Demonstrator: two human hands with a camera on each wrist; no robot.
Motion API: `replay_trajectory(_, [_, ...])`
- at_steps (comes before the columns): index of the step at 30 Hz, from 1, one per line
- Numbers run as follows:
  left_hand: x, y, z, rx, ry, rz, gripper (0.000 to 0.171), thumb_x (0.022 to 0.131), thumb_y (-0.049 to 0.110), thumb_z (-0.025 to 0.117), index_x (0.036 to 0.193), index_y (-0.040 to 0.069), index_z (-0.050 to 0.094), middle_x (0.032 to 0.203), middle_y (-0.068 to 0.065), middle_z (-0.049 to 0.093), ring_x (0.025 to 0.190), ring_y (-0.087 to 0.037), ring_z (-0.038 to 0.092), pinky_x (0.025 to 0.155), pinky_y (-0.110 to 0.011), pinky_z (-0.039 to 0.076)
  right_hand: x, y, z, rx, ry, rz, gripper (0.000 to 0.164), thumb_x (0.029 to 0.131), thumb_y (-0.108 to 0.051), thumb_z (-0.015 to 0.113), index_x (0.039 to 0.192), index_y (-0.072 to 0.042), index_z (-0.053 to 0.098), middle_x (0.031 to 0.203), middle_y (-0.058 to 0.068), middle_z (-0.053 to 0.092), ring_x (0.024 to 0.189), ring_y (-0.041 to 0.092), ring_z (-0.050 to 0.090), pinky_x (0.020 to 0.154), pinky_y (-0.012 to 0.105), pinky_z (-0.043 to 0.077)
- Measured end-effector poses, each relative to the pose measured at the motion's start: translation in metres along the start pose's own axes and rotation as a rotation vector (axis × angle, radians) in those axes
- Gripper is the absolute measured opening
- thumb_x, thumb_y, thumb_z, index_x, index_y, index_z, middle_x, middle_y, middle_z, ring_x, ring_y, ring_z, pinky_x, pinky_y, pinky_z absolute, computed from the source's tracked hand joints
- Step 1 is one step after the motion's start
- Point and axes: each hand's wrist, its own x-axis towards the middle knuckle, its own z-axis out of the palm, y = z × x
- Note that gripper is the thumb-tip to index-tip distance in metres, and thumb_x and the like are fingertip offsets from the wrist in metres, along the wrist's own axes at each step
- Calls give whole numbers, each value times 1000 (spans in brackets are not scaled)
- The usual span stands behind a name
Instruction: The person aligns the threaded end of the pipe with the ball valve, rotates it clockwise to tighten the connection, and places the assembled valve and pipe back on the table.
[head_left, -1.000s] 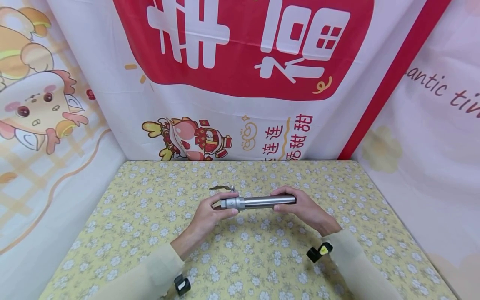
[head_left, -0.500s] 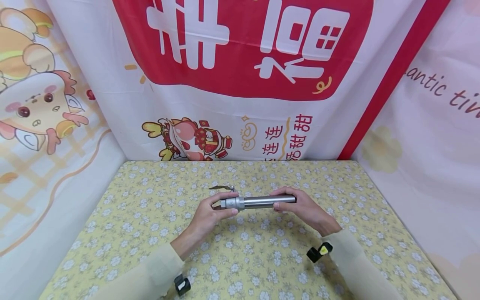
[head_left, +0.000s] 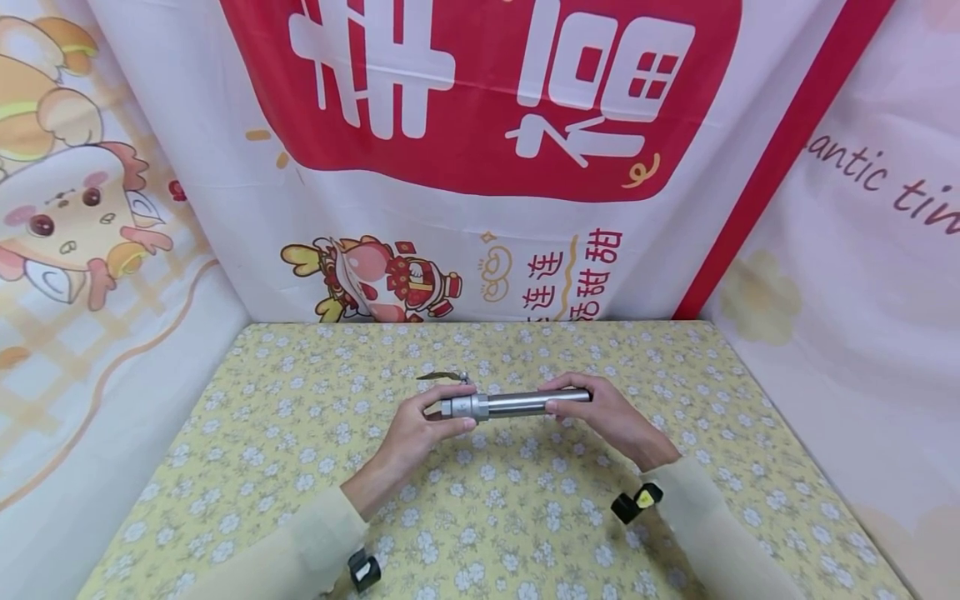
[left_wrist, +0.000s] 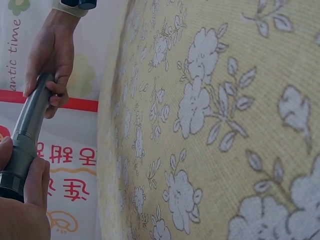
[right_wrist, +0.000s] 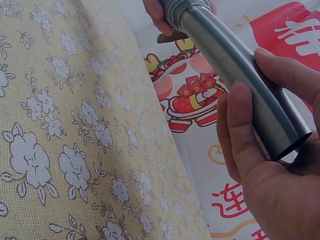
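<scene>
A silver steel pipe (head_left: 521, 404) lies nearly level between both hands, joined at its left end to a ball valve (head_left: 467, 407). The valve's thin brownish lever (head_left: 441, 376) points left on the far side. My left hand (head_left: 420, 421) grips the valve body between thumb and fingers. Round the pipe's right end, my right hand (head_left: 600, 412) holds with its thumb on the near side. The right wrist view shows the pipe's open end (right_wrist: 295, 147) near the right palm. In the left wrist view, the fingers clasp the valve (left_wrist: 20, 162) and partly hide it.
A table with a yellow floral cloth (head_left: 480, 517) spreads beneath the hands. Printed white-and-red fabric (head_left: 465, 183) hangs behind its far edge, with more printed fabric on the left (head_left: 90, 333) and right (head_left: 840, 317). Each sleeve carries a black wrist device.
My right thumb has shifted slightly upward on the pipe. The left hand keeps its hold on the valve, and the head view has moved very slightly.
</scene>
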Motion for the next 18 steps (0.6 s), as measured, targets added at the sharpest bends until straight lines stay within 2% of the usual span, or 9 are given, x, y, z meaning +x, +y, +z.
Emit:
replay_trajectory(4, [0, 0, 0, -1, 0, -5, 49, 90, 13, 91, 135, 24, 78, 149, -7, 62, 114, -23, 72, 94, -35, 60, 1, -1, 0, 15, -3, -8, 44, 104, -23, 78, 140, -2, 69, 140, 16, 64, 104, 27, 68, 93, 46, 61])
replay_trajectory(7, [0, 0, 0, -6, 1, -6, 49, 90, 13, 91, 136, 24, 78, 149, -8, 61, 113, -23, 72, 94, -36, 61, 2, -1, 1, 34, -27, -28, 43, 105, -22, 76, 140, 0, 66, 141, 17, 61, 102, 26, 66, 91, 42, 61])
replay_trajectory(12, [0, 0, -1, -8, 6, -6, 48, 91, 12, 90, 136, 24, 78, 149, -8, 62, 113, -23, 73, 93, -35, 61, 0, -2, 3, 7, -64, -55, 38, 105, -15, 75, 140, -4, 65, 138, 19, 62, 105, 29, 66, 89, 38, 59])
replay_trajectory(18, [0, -1, -2, -8, 6, 0, 48, 91, 12, 90, 136, 23, 78, 149, -8, 61, 114, -23, 72, 94, -35, 61, -1, -3, 3, -31, -76, -67, 44, 101, -13, 80, 141, -8, 63, 136, 21, 63, 110, 28, 67, 90, 35, 61])
